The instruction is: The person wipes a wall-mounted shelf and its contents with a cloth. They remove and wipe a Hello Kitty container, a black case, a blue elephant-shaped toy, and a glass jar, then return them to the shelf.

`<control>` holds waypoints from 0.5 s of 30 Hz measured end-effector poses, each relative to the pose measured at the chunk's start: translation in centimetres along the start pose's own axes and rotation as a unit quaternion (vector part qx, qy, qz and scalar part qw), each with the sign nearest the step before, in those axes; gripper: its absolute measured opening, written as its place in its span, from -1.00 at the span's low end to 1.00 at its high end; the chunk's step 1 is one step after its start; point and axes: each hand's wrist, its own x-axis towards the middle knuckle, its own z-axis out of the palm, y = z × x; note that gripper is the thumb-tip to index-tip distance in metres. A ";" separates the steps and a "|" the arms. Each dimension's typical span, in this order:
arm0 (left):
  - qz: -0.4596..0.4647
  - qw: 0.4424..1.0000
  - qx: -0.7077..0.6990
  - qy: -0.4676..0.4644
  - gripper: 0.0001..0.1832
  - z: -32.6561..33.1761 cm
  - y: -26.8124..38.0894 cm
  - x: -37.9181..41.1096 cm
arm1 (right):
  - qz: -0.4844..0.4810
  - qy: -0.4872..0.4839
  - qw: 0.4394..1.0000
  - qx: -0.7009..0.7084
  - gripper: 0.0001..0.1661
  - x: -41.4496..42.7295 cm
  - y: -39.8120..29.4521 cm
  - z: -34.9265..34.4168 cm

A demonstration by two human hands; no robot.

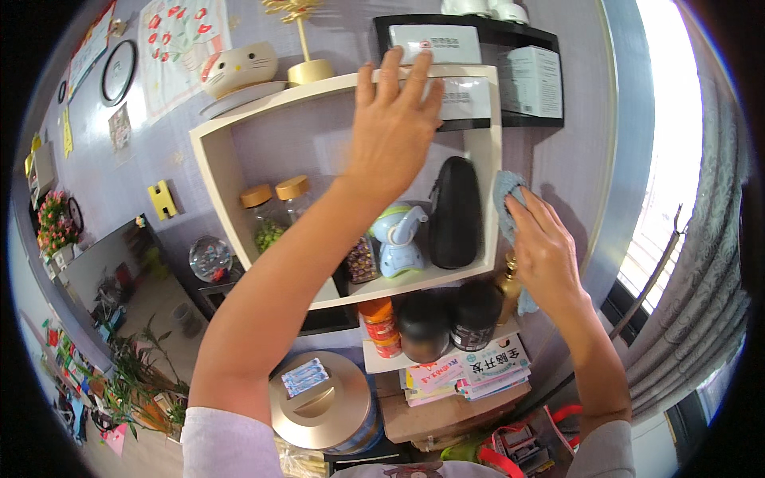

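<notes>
Gripped in my right hand (541, 242) is a blue cloth (507, 182), pressed against the outer right side of a cream wall shelf (495, 227). A fold of the cloth hangs below the hand. My left hand (391, 128) reaches over the shelf's top board, fingers spread and fingertips at its upper edge. Inside the shelf stand a black zip case (455, 215), a light-blue elephant figure (399, 242) and jars with wooden lids (292, 187). My left forearm hides part of the jars.
On the shelf top are a cat-face bowl (242, 69) and a gold ornament (309, 71). A black shelf (532, 121) holds white boxes (534, 80). Below stand dark tubs (476, 313), a gold bottle (509, 293), books (490, 364) and a gold-lidded bin (320, 412). Curtains (699, 287) hang right.
</notes>
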 end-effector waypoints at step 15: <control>-0.034 0.994 -0.079 0.068 -0.39 -3.6 -1.4 -0.1 | 0.002 -0.014 0.999 0.045 -0.56 -0.4 -2.3 -1.1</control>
